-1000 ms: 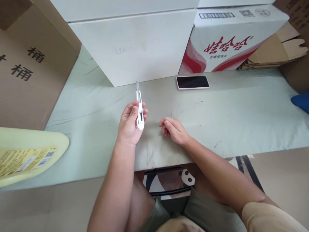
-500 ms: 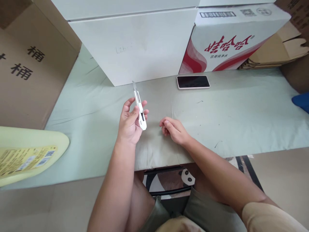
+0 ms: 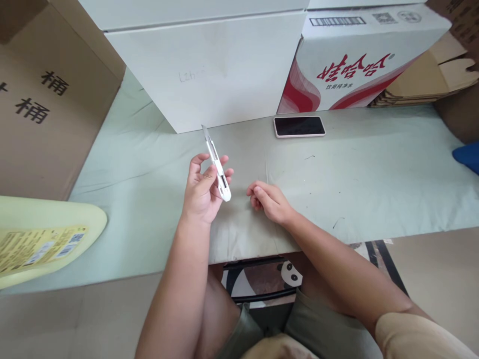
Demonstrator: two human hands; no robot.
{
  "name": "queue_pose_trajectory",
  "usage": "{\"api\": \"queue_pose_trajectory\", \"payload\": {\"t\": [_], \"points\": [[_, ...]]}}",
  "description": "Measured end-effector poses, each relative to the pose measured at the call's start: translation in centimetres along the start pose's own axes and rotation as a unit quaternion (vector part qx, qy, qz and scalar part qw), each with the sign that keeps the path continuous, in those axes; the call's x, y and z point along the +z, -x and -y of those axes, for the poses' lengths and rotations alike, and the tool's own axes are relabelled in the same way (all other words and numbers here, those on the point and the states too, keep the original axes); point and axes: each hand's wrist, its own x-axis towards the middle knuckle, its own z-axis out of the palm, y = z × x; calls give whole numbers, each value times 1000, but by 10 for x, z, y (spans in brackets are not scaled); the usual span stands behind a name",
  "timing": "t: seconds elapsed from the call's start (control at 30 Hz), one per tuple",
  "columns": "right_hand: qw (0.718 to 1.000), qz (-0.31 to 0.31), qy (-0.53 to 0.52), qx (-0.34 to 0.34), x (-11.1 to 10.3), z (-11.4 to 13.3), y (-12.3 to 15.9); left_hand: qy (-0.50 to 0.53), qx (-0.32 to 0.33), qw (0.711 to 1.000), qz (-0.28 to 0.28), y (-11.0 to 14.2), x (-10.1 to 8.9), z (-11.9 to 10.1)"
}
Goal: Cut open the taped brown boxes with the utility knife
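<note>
My left hand grips a white utility knife between thumb and fingers, raised over the cloth-covered table. The knife's blade is out and points away from me, up and slightly to the left. My right hand rests on the green cloth to the right of it, with its fingers curled and the thumb pressed against them. Nothing shows in that hand, though the inside of the curled fingers is hidden. A phone with a dark screen lies flat beyond my right hand.
White boxes stand along the back, beside a red-and-white carton. Flattened cardboard is stacked at the right, near a blue object. A big brown carton and a pale yellow-green bottle occupy the left.
The utility knife has tilted a little further in my left hand, its tip going left and its rear end right. My right hand has stayed in place.
</note>
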Motion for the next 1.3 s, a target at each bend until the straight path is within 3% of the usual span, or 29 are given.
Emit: {"api": "queue_pose_trajectory", "payload": {"t": [0.67, 1.3], "points": [[1000, -1, 5, -8, 2, -3, -1, 11, -10, 1000, 12, -1, 1, 0], [1000, 1, 13, -3, 2, -6, -2, -9, -20, 1000, -13, 0, 2, -1]]}}
